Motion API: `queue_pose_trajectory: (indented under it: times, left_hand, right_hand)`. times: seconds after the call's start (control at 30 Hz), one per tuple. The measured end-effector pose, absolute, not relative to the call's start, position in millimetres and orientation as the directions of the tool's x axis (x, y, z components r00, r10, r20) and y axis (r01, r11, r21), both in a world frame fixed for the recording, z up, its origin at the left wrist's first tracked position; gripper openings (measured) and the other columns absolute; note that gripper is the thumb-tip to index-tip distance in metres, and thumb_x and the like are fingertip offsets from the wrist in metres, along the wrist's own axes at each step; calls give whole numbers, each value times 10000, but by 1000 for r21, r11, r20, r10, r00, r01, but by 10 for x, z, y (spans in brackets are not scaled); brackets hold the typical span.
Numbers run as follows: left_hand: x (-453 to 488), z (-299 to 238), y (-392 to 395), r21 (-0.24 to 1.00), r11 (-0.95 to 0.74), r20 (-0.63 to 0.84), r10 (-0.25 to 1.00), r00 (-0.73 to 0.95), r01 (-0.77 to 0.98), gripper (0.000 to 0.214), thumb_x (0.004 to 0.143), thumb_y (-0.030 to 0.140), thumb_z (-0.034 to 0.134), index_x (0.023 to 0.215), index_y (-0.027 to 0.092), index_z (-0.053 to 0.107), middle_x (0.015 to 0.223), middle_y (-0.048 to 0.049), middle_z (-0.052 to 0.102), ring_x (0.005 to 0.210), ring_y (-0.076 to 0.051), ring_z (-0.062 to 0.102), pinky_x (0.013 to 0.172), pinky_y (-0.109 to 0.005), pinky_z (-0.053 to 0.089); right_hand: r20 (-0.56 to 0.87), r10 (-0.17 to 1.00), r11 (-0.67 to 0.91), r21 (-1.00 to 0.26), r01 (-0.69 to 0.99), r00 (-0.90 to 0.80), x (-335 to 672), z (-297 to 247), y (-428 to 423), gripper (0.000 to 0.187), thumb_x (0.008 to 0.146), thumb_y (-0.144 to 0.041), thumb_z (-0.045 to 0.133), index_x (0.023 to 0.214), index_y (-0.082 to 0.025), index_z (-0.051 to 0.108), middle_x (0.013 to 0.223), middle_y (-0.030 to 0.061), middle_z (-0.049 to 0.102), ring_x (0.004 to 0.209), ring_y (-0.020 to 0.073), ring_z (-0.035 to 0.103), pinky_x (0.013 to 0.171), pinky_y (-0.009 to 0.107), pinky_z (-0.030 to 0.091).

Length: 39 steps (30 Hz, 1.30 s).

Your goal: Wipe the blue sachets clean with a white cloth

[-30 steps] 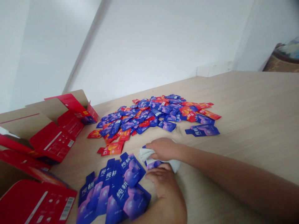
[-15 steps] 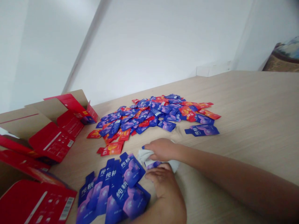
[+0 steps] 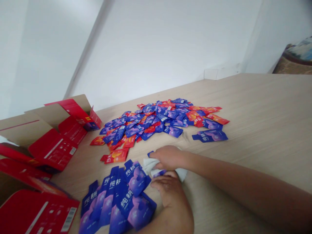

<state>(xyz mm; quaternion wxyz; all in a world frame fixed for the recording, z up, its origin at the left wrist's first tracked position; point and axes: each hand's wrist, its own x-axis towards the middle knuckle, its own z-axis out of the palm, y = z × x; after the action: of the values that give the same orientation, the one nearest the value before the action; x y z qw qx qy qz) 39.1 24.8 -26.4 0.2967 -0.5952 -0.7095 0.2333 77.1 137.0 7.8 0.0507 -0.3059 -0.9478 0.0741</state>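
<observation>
My right hand [image 3: 168,157] is closed on a white cloth [image 3: 149,164], pressing it over a blue-and-purple pouch [image 3: 159,173] on the table. The pouch lies mostly hidden under the cloth and my hands; its blue spout end peeks out beyond my right fingers. Nearer to me, my left hand [image 3: 169,191] has its fingers bent onto the near edge of that same pouch. Just left of my left hand, several blue pouches [image 3: 117,198] overlap in a fanned group with white lettering and purple fruit prints.
Behind my hands spreads a big heap of blue and red pouches [image 3: 148,120]. One blue pouch [image 3: 212,136] lies apart at its right, and a red pouch [image 3: 117,156] at its near left. Open red cartons [image 3: 55,146] line the left side. A white wall stands behind the table [image 3: 255,130].
My right hand and the cloth have shifted very slightly over the pouch, covering more of its print. My left hand stays nearly in place; the view has moved a little.
</observation>
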Motion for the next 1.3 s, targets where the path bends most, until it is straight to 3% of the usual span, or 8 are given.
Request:
queue_pose_trajectory:
  times: [0.13, 0.23, 0.33, 0.63, 0.77, 0.9, 1.17, 1.3]
  left_hand:
    - [396, -330, 258, -675, 198, 160, 980, -121, 710, 317, 790, 3, 387, 1001, 59, 617, 915, -250, 673, 807, -320, 654, 724, -466, 456]
    - [386, -362, 294, -644, 204, 153, 979, -137, 738, 339, 781, -5, 386, 1000, 56, 637, 934, -236, 674, 820, -321, 649, 732, -475, 466]
    - [377, -357, 317, -614, 185, 124, 983, -138, 768, 369, 769, -9, 377, 971, 82, 672, 936, -191, 686, 818, -311, 648, 733, -467, 485]
    - [401, -356, 239, -698, 207, 175, 978, -117, 685, 296, 778, -2, 396, 968, 71, 611, 908, -236, 678, 806, -315, 654, 741, -475, 442]
    - [399, -345, 257, -672, 212, 173, 977, -128, 709, 306, 784, -5, 381, 973, 67, 610, 900, -252, 673, 795, -333, 654, 743, -491, 432]
    - [403, -316, 273, -606, 203, 147, 979, -143, 769, 321, 790, -5, 384, 1012, 37, 612, 920, -263, 664, 824, -345, 646, 733, -477, 441]
    - [410, -319, 232, -623, 197, 152, 980, -130, 757, 292, 786, 5, 410, 990, 51, 615, 928, -246, 667, 838, -329, 643, 749, -474, 441]
    - [409, -315, 241, -672, 186, 157, 982, -108, 717, 303, 781, 4, 400, 985, 59, 617, 907, -249, 671, 815, -332, 649, 726, -474, 451]
  right_hand:
    - [120, 646, 763, -125, 634, -754, 853, 170, 1392, 335, 782, -402, 508, 1073, -240, 541, 936, 72, 652, 831, 246, 611, 590, 297, 404]
    - [164, 550, 835, -145, 531, -819, 814, 254, 1272, 326, 791, -414, 492, 1068, -249, 537, 954, 61, 645, 835, 229, 604, 608, 295, 404]
    - [69, 482, 867, -178, 465, -873, 736, 224, 1203, 322, 786, -455, 484, 1027, -256, 563, 895, 55, 655, 768, 218, 611, 570, 282, 391]
    - [84, 715, 699, -125, 704, -694, 900, 82, 1535, 327, 810, -422, 480, 1065, -228, 544, 950, 85, 651, 865, 245, 603, 638, 310, 411]
    - [148, 620, 785, -136, 605, -771, 882, 154, 1436, 313, 805, -407, 492, 1065, -239, 535, 950, 62, 642, 866, 230, 602, 632, 295, 407]
    - [88, 484, 869, -168, 466, -871, 795, 133, 1334, 315, 802, -449, 490, 1036, -248, 554, 937, 49, 646, 823, 216, 611, 598, 279, 401]
    - [64, 703, 710, -129, 692, -709, 926, 84, 1548, 349, 812, -446, 481, 1081, -231, 544, 954, 83, 649, 874, 245, 604, 662, 315, 417]
    - [137, 663, 748, -139, 649, -736, 938, 178, 1473, 315, 814, -415, 484, 1063, -230, 541, 957, 74, 645, 888, 233, 597, 678, 306, 410]
